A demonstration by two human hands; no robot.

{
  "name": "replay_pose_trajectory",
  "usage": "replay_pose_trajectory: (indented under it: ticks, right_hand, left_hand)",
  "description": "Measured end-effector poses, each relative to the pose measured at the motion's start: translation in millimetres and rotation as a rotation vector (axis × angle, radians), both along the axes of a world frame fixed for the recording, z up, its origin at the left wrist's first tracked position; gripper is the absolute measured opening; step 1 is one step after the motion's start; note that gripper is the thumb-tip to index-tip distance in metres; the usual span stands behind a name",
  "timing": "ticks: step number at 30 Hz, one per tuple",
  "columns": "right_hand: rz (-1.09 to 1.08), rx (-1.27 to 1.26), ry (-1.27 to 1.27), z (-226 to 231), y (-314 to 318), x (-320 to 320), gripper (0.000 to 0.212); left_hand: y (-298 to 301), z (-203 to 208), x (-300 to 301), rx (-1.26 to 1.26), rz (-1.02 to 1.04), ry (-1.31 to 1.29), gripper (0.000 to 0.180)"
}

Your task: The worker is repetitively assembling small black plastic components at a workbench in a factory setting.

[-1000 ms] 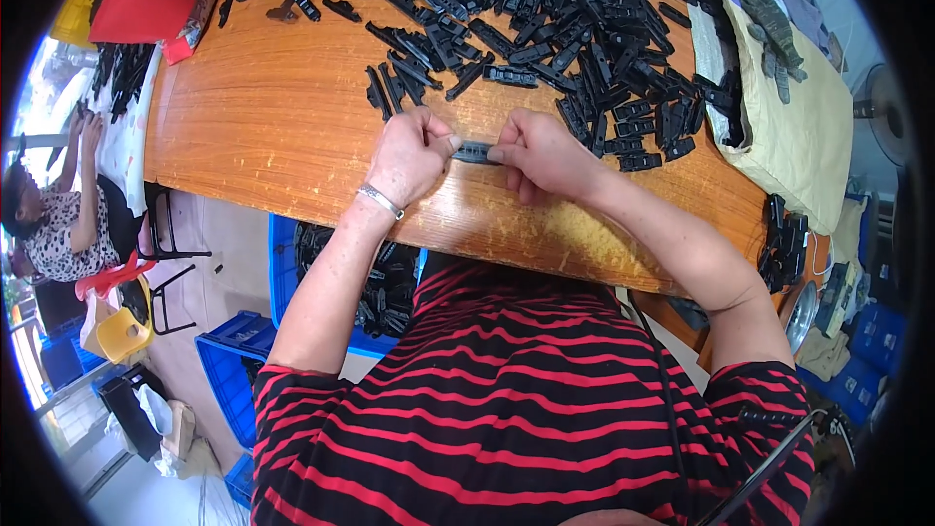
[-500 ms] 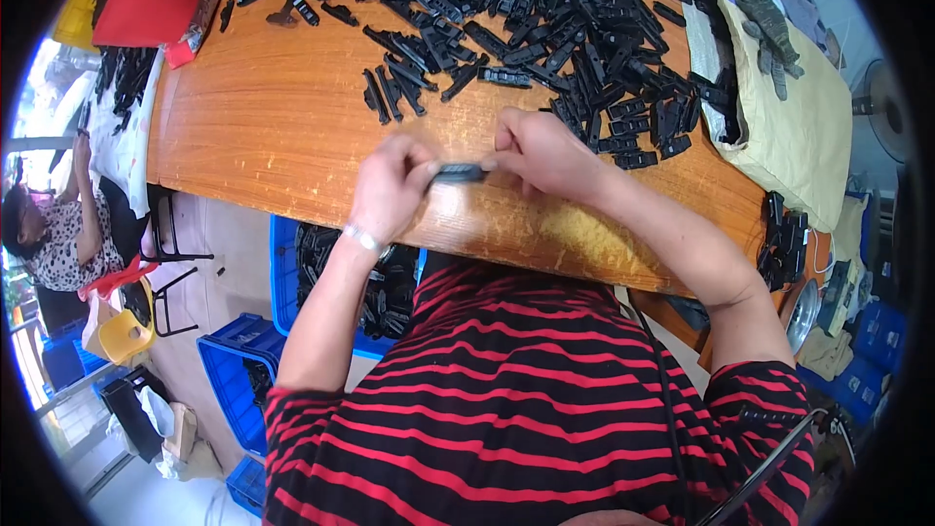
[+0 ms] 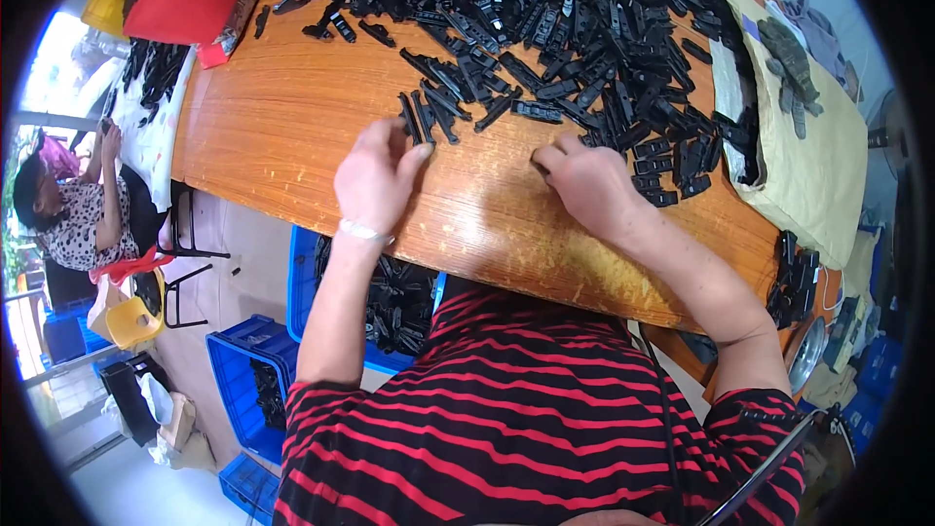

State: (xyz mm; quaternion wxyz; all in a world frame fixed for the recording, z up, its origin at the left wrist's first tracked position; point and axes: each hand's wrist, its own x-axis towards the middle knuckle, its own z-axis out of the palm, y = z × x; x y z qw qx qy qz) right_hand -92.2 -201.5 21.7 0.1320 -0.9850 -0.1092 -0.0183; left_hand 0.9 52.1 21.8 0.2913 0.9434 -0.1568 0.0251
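A blue crate (image 3: 301,282), lower left, holds dark pieces (image 3: 404,304); black parts (image 3: 584,29) heap along the wooden table's (image 3: 263,127) upper centre, left hand (image 3: 372,180) bent at their edge, right hand (image 3: 594,185) curled mid-frame (cannot tell whether either pinches one); co-worker (image 3: 88,224) far left

Narrow black strips (image 3: 421,117), slender and moulded, lay side by side toward 11 o'clock, ends pointing roughly to 11 and 5, just beside the left hand (image 3: 373,175). A dark piece (image 3: 539,167), mostly hidden, showed at the right hand (image 3: 589,183). Similar black parts (image 3: 584,34) lay heaped, variously angled, at 12 to 1 o'clock.
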Motion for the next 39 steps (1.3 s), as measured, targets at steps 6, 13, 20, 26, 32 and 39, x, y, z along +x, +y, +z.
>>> replay_pose_trajectory:
  ticks: [6,13,20,26,32,39]
  right_hand:
    - [0.173,0.251,-0.090,-15.0,34.7,10.8,0.012]
    - [0.166,0.323,0.010,-8.1,55.7,17.9,0.016]
    - [0.038,0.544,-0.112,-8.1,49.9,26.9,0.021]
    - [-0.118,0.980,-0.104,21.1,55.4,35.7,0.021]
    - [-0.122,1.111,0.275,11.6,37.1,29.8,0.009]
    - [-0.215,1.053,0.459,-4.0,33.2,19.8,0.010]
  left_hand:
    - [-14.7,-17.9,14.2,-0.013,-0.045,-0.136,0.022]
    - [4.3,-26.9,12.5,-0.106,0.007,-0.097,0.013]
    - [-7.8,-14.0,-8.3,-0.836,0.055,0.254,0.037]
    - [-22.3,-2.4,-27.9,-0.876,-0.112,0.475,0.025]
    - [-20.9,4.3,-20.7,-0.950,-0.147,0.693,0.016]
    - [-24.8,-9.4,-25.5,-0.666,-0.103,0.602,0.009]
